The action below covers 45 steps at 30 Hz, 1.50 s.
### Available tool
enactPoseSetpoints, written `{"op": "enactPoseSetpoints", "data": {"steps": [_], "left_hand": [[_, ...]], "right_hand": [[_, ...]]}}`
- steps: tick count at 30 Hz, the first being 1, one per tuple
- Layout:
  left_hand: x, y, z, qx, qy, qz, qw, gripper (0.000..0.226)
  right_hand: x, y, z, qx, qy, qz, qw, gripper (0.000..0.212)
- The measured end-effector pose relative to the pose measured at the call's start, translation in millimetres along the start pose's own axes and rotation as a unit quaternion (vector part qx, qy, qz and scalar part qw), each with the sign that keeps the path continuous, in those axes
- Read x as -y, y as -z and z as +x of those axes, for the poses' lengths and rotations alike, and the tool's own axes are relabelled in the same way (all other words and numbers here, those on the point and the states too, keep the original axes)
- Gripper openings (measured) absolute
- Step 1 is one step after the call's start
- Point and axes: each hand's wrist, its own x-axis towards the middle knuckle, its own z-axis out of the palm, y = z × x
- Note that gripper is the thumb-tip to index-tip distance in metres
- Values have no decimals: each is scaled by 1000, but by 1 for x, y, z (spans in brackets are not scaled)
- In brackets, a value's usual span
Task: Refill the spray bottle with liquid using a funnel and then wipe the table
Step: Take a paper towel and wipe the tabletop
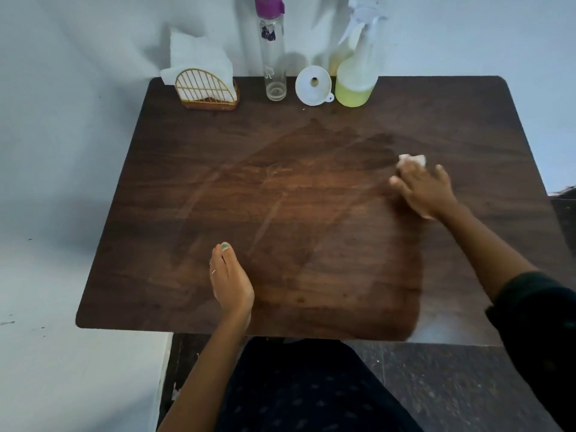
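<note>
My right hand (425,190) presses a crumpled white tissue (412,159) flat against the dark wooden table (187,169) at the right of its middle; the tissue sticks out past my fingertips. Damp wipe streaks cover the middle of the tabletop. My left hand (230,280) rests on its edge near the front of the table, fingers loosely curled, holding nothing. At the back stand the spray bottle (357,79) with yellow-green liquid in its lower part, a white funnel (314,85) lying beside it, and a tall clear bottle (272,48) with a purple cap.
A gold wire napkin holder (207,88) with white tissues stands at the back left. White walls close in behind and to the left of the table. Dark floor shows to the right and below the front edge.
</note>
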Motion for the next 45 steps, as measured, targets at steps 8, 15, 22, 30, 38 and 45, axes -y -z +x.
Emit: {"op": "enactPoseSetpoints", "data": {"steps": [8,15,22,30,38,45], "left_hand": [[8,-6,-16,16,-27,-7,999,56],[10,-4,-28,44,-42,-11,998,54],[25,-5,-47,73,-52,2,996,60],[32,-6,-57,77,-78,-1,994,60],[29,-3,-56,89,-67,4,994,59],[31,-1,-57,90,-82,9,992,55]], "right_hand": [[145,-55,-108,-3,219,45,975,89],[144,-63,-147,18,380,-40,924,76],[22,-18,-54,31,-87,65,994,74],[206,-75,-182,54,322,14,945,96],[105,-36,-107,7,188,-9,982,85],[96,-38,-92,-36,22,62,997,72]]}}
